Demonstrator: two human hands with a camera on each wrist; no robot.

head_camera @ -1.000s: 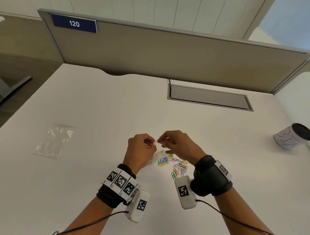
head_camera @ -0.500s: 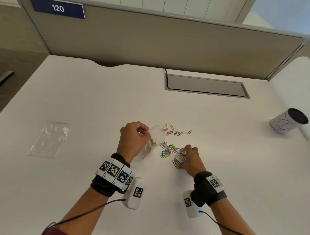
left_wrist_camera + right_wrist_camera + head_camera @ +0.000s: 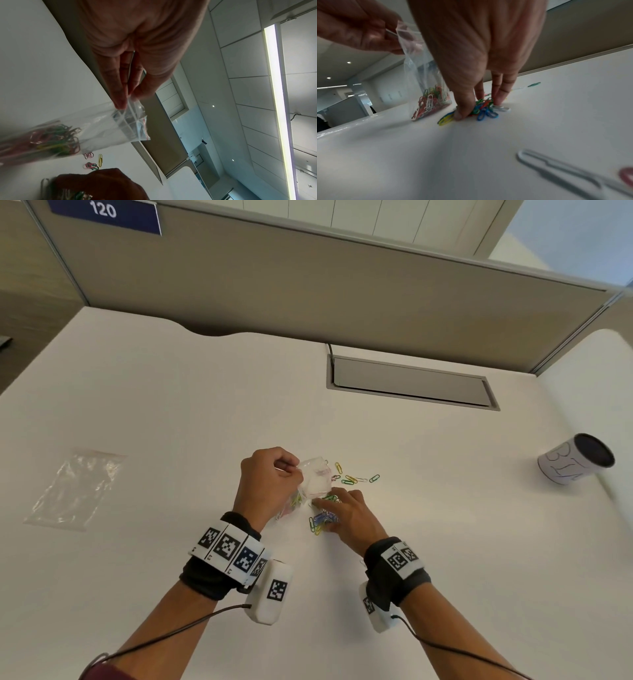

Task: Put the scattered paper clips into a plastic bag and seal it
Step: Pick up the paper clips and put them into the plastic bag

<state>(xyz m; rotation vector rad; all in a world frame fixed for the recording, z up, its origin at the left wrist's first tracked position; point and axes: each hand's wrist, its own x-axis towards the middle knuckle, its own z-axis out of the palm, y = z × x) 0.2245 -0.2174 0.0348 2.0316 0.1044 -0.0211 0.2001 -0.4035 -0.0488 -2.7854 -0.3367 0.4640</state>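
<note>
From the head view, your left hand (image 3: 265, 486) pinches the top edge of a small clear plastic bag (image 3: 317, 479) that hangs down to the white desk (image 3: 171, 412), coloured clips already sitting in its bottom. Your right hand (image 3: 349, 517) reaches down onto the heap of loose paper clips (image 3: 322, 520) just beside the bag, and a few stray clips (image 3: 356, 478) lie a little farther back. A second flat bag (image 3: 75, 487) rests well to the left, and a paper cup (image 3: 575, 458) lies on its side far right.

In the left wrist view, your thumb and fingers (image 3: 120, 86) grip the bag's zip strip (image 3: 130, 119); the mouth looks open, though blur makes that uncertain.

In the right wrist view, your fingertips (image 3: 462, 112) curl round a bunch of clips on the desk, grasping them beside the bag's filled bottom (image 3: 429, 105). One white clip (image 3: 556, 166) lies apart, close to the camera.
</note>
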